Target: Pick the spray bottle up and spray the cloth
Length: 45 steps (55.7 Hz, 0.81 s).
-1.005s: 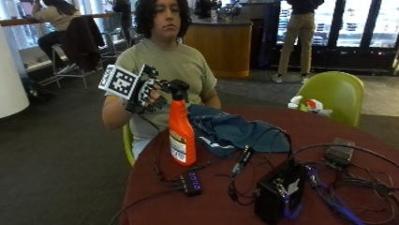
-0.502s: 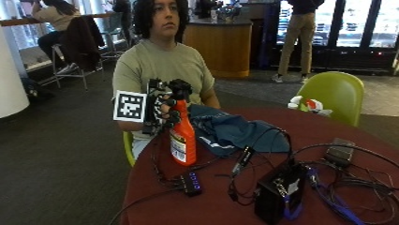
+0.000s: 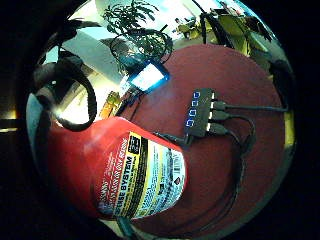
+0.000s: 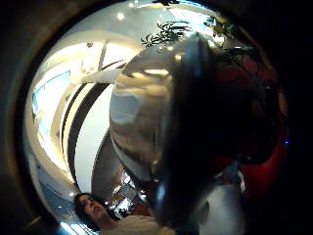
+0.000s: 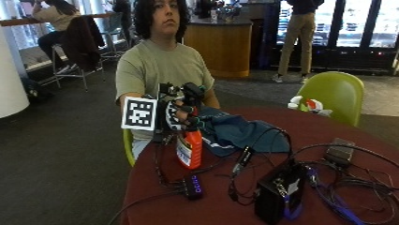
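**A:** The setting is a café-like hall, and a round dark-red table point(image 5: 387, 136) fills the lower right of the outside view. Where does the task stand on it?

**B:** The person's gloved right hand point(image 5: 180, 112) sits at centre left, its fingers wrapped round the neck of the orange spray bottle point(image 5: 189, 149). The bottle stands upright just left of centre, near the table's edge.

**A:** What has changed from a second ago?

**B:** Then the hand was raised beside the black spray head with the fingers not yet round it. Half a second later it had dropped onto the neck. Now the fingers are clamped there, so the grasp appears made.

**A:** Is the bottle lifted?

**B:** Probably not. Its base seems to rest on the table, though the little-finger palm view, filled by the label, leaves that contact hard to judge. The black USB hub point(image 5: 193, 186) lies just below it in the frame.

**A:** And the cloth?

**B:** The blue cloth point(image 5: 240, 133) lies bunched immediately right of the bottle, unsprayed by the look of it. The lift and the trigger pull remain.
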Each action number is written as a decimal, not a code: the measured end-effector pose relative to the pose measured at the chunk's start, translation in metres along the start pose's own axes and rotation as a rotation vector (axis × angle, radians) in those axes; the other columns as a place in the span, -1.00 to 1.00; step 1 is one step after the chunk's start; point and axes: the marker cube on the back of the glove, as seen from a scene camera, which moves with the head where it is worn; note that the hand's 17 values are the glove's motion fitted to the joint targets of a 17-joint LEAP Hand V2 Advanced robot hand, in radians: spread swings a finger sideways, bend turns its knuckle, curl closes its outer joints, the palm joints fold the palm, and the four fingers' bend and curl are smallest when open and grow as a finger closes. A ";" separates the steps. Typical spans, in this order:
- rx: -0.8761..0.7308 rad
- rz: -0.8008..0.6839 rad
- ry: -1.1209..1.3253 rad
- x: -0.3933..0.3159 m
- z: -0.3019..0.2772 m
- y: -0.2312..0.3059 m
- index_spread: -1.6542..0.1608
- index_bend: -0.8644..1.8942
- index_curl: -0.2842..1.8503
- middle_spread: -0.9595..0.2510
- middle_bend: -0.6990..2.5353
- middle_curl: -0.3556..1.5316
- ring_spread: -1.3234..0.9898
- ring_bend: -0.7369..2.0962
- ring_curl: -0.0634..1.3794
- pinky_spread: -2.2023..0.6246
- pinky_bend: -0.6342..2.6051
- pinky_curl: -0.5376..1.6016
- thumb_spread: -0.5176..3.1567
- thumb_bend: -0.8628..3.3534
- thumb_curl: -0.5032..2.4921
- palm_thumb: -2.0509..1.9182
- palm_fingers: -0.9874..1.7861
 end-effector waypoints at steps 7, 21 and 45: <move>-0.046 -0.014 0.009 0.008 0.001 -0.005 0.56 -0.34 -0.60 0.63 -0.46 -0.27 0.03 0.03 -0.35 0.53 -0.26 -0.12 -0.20 -0.61 -0.41 0.37 0.22; -0.113 0.322 0.036 0.005 0.008 -0.016 0.64 -0.27 -0.59 0.59 -0.30 -0.18 0.04 0.00 -0.37 0.50 -0.32 -0.15 -0.20 -0.58 -0.39 0.45 0.52; -0.451 0.202 -0.145 -0.065 -0.040 0.010 0.61 -0.12 -0.35 0.41 -0.20 -0.06 0.03 -0.07 -0.31 0.47 -0.44 -0.16 -0.35 -0.60 -0.27 0.56 0.66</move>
